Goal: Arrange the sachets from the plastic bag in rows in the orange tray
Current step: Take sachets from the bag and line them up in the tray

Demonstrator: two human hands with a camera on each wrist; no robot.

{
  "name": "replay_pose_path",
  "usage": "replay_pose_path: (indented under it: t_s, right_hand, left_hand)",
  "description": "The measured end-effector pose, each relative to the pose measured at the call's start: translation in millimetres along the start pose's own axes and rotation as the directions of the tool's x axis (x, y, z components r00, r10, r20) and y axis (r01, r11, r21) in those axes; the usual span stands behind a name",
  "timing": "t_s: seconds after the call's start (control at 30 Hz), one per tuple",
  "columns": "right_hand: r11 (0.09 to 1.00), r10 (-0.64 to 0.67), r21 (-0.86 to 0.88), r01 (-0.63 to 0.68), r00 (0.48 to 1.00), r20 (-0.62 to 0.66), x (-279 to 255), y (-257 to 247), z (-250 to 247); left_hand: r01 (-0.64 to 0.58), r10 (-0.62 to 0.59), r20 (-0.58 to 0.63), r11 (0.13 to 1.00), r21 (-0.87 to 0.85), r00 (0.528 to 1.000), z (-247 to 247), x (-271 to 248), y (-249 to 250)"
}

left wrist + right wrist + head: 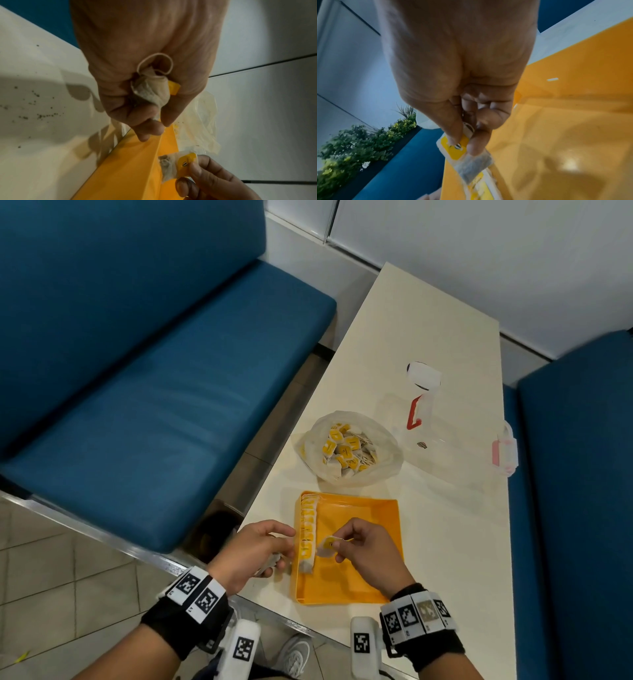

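Observation:
The orange tray lies on the white table, with a row of yellow-and-white sachets standing along its left wall. My right hand pinches one sachet just right of that row, above the tray floor; the right wrist view shows the pinched sachet over the row. My left hand sits at the tray's left rim, curled round several spare sachets. The open plastic bag full of sachets stands behind the tray.
A clear plastic container with a red clip and a pink latch stands at the table's right edge behind the bag. Blue benches flank the table on both sides. The tray's right part is bare.

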State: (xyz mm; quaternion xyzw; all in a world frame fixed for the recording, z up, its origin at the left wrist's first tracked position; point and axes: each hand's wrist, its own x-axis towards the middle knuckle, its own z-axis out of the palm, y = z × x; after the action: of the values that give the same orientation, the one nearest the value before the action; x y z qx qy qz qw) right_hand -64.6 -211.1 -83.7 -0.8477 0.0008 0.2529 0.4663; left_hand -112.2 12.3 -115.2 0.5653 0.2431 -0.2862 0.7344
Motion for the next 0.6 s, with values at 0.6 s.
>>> replay_pose_path:
  t_s: [0.6]
  right_hand:
    - [0.982,0.186,-0.061,-0.180,0.976,0.111,4,18,51]
  left_hand:
    - [-0.091,0.104,-0.035,0.958,0.271,0.994,8,5,-15]
